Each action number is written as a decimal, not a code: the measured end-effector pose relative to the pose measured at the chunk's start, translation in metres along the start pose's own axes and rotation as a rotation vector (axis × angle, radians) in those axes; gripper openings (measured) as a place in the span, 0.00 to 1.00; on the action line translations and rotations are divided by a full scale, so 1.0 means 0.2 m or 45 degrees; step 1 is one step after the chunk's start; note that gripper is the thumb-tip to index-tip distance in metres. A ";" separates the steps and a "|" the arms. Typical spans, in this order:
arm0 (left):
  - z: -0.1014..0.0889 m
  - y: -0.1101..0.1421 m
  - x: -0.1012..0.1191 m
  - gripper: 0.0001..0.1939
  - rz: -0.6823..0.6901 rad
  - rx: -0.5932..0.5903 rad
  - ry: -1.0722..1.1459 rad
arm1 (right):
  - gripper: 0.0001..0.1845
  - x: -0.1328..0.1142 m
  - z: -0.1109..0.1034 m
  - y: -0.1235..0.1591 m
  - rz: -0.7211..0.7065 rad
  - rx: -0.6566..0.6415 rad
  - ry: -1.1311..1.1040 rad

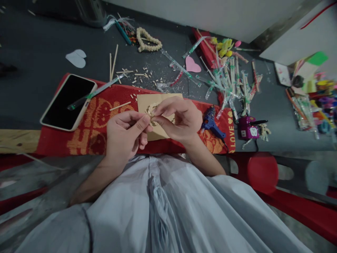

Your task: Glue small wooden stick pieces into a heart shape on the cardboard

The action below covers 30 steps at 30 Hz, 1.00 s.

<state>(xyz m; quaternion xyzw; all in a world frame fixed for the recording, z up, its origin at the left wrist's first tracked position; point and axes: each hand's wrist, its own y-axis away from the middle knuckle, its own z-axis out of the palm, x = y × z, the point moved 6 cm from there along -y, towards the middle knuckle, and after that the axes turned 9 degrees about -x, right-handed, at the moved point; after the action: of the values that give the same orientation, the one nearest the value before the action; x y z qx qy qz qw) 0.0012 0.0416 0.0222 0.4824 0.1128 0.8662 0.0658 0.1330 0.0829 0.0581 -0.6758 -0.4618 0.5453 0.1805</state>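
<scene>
The big gray desk [31, 80] runs back to a pale wall [163, 12], and its near edge is right by the person's lap. A red cloth [85, 140] covers the middle of that edge. The widest stretch of desk top is at the far left, past a white paper heart [76, 58]. A phone [64, 100] sits to the left of the hands, and a blue glue gun [210, 123] is just to their right, so there is not much room on that side. The left hand [126, 131] and right hand [179, 119] meet over a brown card [142, 100]. A pale ring [149, 108] made of little bits is right at their fingertips. The left thumb and finger pinch a small pale bit [151, 113]. The right thumb and finger are nearly closed at the same spot, but I can't tell if they hold it too. The colorful pile [325, 102] is blurry and cut off at the right side. The fingers hide much of the ring, so I can't tell if it touches the card.
</scene>
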 end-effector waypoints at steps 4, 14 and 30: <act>0.01 0.00 0.00 0.19 0.017 0.007 0.022 | 0.20 0.00 -0.01 0.00 -0.050 0.047 -0.043; 0.01 0.01 0.01 0.17 0.161 -0.001 -0.011 | 0.09 0.15 0.02 0.08 0.304 -0.202 0.028; -0.01 -0.01 0.02 0.17 0.136 0.038 -0.019 | 0.14 0.08 0.00 0.04 0.088 0.041 -0.101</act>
<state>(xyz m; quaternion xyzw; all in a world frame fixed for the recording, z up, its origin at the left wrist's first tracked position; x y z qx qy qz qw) -0.0026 0.0444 0.0231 0.4950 0.0993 0.8631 0.0131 0.1360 0.0919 0.0416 -0.6664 -0.4359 0.5850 0.1540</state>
